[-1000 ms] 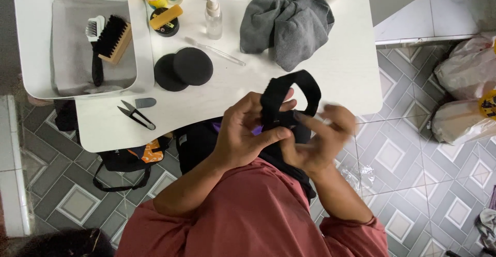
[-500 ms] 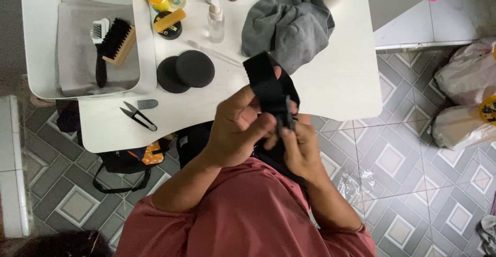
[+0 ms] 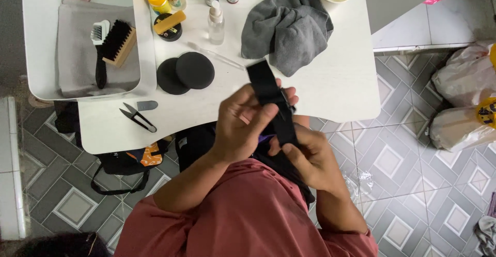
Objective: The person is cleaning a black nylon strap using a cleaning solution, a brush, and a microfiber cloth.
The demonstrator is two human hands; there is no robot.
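You've got a wide, flat black woven strap (image 3: 268, 94) pinched in both hands, just over the near edge of the white table (image 3: 351, 81). Your left hand (image 3: 245, 125) wraps it mid-length, thumb pressed across. Your right hand (image 3: 310, 159) grips it lower down, where it runs into a black bag (image 3: 196, 143) on your lap. The strap's free end sticks up toward the crumpled grey cloth (image 3: 289, 29), looking matte and stiff.

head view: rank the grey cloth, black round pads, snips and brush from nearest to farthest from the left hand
From the left hand, which grips the black strap:
1. Black round pads, just up-left on the table.
2. Grey cloth, up-right.
3. Snips, left, near the table edge.
4. Brush, far left in the tray.
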